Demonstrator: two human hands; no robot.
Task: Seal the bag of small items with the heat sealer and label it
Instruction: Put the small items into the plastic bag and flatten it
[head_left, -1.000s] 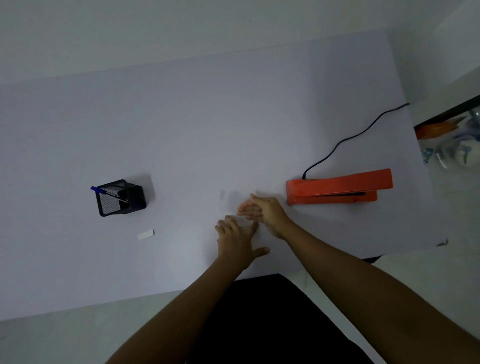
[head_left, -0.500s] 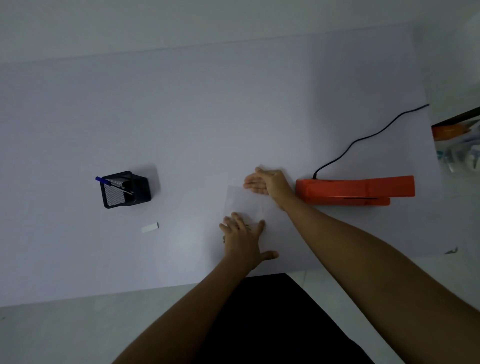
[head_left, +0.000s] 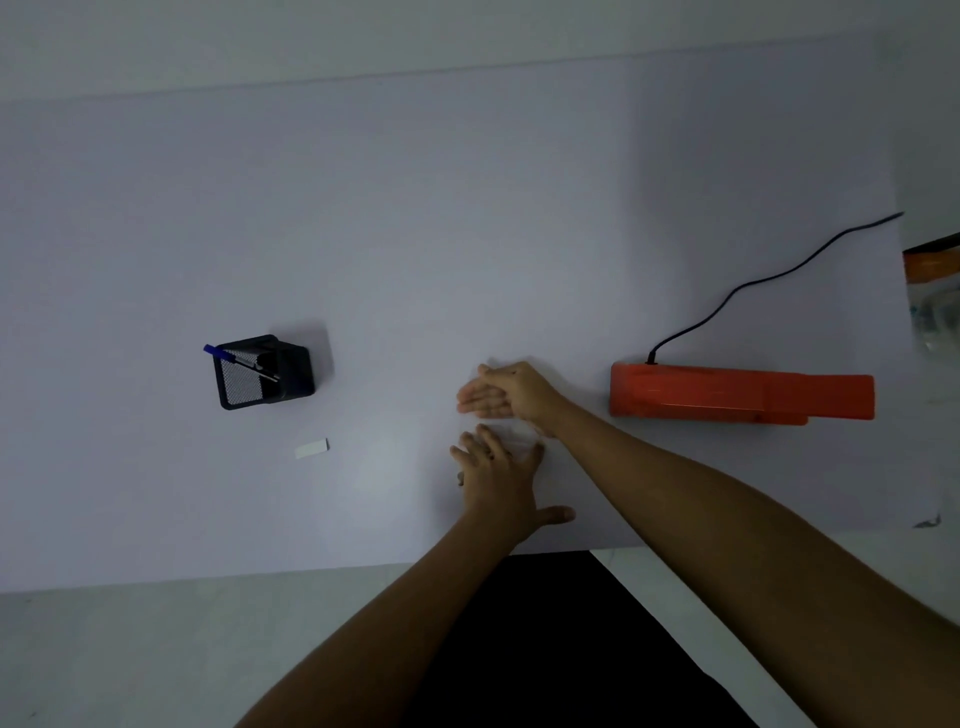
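white table (head_left: 467, 208), dim light, seen from above. clear bag (head_left: 519, 439) lies flat near the front edge, in the middle; it is faint against the table and its edges are hard to trace, contents too small to tell

left hand (head_left: 498, 483) flat on the near part of the bag, palm down, fingers spread wide, thumb stuck out to the right, holding nothing

right hand (head_left: 506, 392) just beyond it on the far part of the bag, fingers straight and together pointing left, also flat and open, gripping nothing; whether the palm presses the bag or only the edge of the hand does, cannot tell. the two hands are near each other but apart

orange heat sealer (head_left: 737, 392) to the right of the hands, long side running left to right, lid down; black cord (head_left: 769, 278) runs from its back left corner to the table's right edge

black mesh pen cup (head_left: 265, 371) well to the left, a blue-capped pen (head_left: 239, 361) leaning in it. small white label (head_left: 311, 448) lies flat just in front of the cup, well apart from the bag
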